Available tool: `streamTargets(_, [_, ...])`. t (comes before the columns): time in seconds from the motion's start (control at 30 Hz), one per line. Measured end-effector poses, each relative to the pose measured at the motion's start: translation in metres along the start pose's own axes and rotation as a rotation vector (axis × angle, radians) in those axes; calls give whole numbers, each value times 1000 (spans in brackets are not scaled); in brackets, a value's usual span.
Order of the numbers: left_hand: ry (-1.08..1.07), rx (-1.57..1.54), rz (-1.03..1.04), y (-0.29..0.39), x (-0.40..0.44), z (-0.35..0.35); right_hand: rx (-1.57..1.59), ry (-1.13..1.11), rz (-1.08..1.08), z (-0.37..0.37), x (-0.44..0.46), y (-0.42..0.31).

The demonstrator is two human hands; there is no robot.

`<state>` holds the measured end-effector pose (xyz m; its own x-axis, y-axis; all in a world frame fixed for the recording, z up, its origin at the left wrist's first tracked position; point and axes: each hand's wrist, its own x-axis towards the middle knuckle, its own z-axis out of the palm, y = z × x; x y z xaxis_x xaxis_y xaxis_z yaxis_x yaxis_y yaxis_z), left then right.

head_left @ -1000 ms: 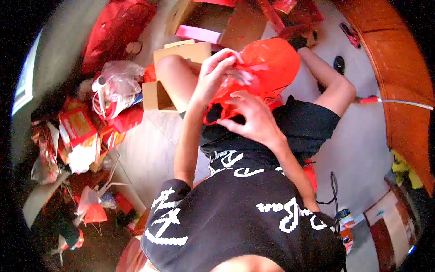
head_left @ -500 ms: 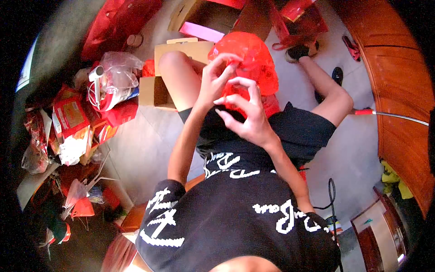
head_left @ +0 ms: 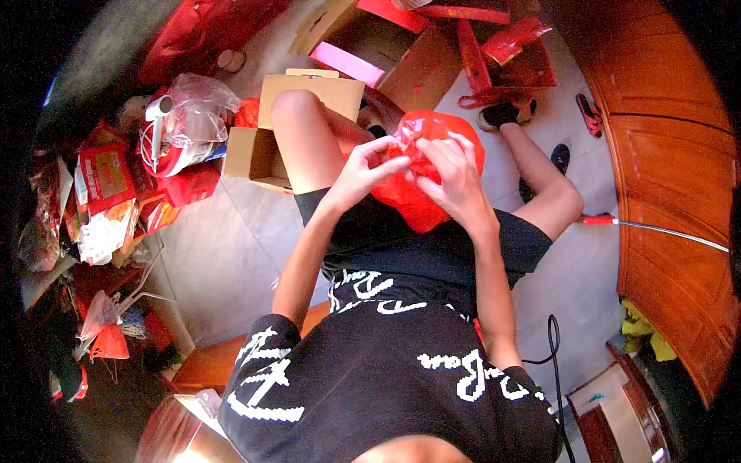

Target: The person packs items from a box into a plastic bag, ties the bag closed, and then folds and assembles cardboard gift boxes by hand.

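At the front edge of the black shorts (head_left: 409,258), two hands, left hand (head_left: 367,174) and right hand (head_left: 457,184), both pinch one red bag (head_left: 421,208), which has come nearer to the shorts than half a second before.

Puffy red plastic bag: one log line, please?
Left hand: pinching puffy red plastic bag | right hand: likewise | nearby: open brown cardboard box

A thin, glossy red plastic bag (head_left: 409,202), wrinkled and bulging, is held up, bunched, between the bent legs (head_left: 554,199).
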<state>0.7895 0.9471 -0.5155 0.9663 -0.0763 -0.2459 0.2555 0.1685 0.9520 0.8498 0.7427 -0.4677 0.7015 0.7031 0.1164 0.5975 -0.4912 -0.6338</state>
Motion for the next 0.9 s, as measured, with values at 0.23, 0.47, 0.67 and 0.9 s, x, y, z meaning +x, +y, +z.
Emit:
streamTargets(0.23, [284, 21, 1, 4, 13, 17, 36, 207, 50, 17, -4, 4])
streamTargets(0.47, [109, 111, -48, 15, 21, 20, 7, 235, -119, 7, -2, 10])
streamTargets(0.67, [49, 302, 38, 18, 22, 26, 708, 138, 293, 14, -21, 10])
streamTargets(0.9, [123, 147, 44, 16, 34, 35, 939, 148, 131, 25, -31, 2])
